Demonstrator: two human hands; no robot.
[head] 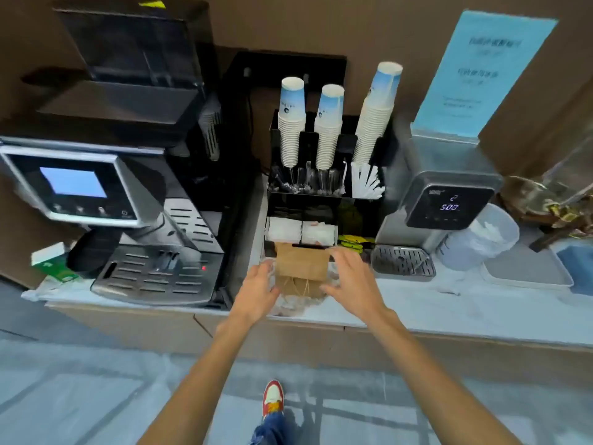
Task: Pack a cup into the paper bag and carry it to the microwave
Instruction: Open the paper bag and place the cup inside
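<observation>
right, the paper bag (301, 268) stands flat and folded at the counter's front edge, leaning against the black organiser (324, 200), with its twine handles hanging toward you. your two hands bracket it: the left hand (258, 285) is at its left edge, fingers spread and loosely curled, and the right hand (348, 277) is at its right edge, equally wide. whether either already touches the paper, i cannot tell; neither is closed on it.

the bag's long axis runs away from you toward the wall, so it lies dead ahead between your palms, about equally near to both. i'd judge the next job is to take it and open it.

the cup stacks (327, 126) stand upside down in the organiser, straight beyond the bag and higher. the coffee machine (128, 200) sits to the left, the water dispenser (446, 200) to the right. no microwave is in view.
</observation>
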